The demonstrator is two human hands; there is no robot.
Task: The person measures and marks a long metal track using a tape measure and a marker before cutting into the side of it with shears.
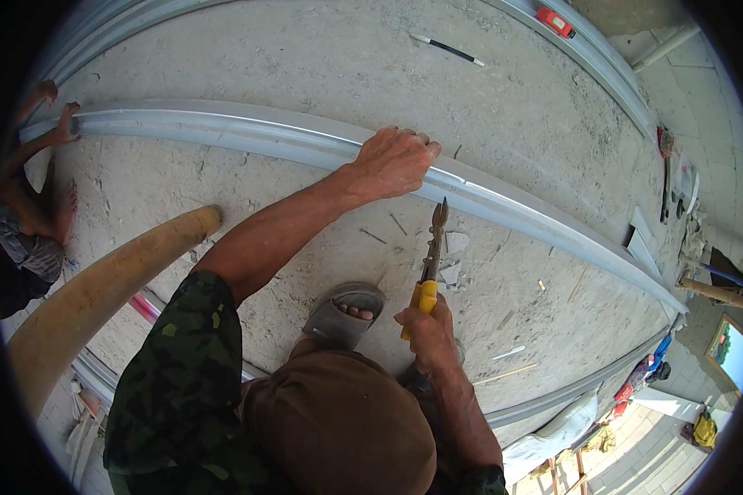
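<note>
We see a dusty concrete floor [504, 107] strewn with scraps and nails, with a red tape measure [556, 22] on another metal length at the upper right. The long metal channel [520, 209] runs across the middle of the frame, from the left edge to the right, bowed by the lens. We would judge it thin-walled, stiff along its length but apt to flex or twist, fairly smooth, and sharp at its edges; being so long, it probably wants support near both ends, with a grip over the folded rim rather than a raw edge. A co-worker's hand [64, 124] rests on it at the far left.

Our left hand [395, 162] is clamped on the channel just right of centre, knuckles up, its forearm slanting in from the lower left. Our right hand [430, 334], lower down, is wrapped around the yellow grips of the snips [431, 260], which we expect to be rigid and easiest to control there. Their blades look nearly together and point up to the channel's near edge; we cannot tell whether they touch it.
</note>
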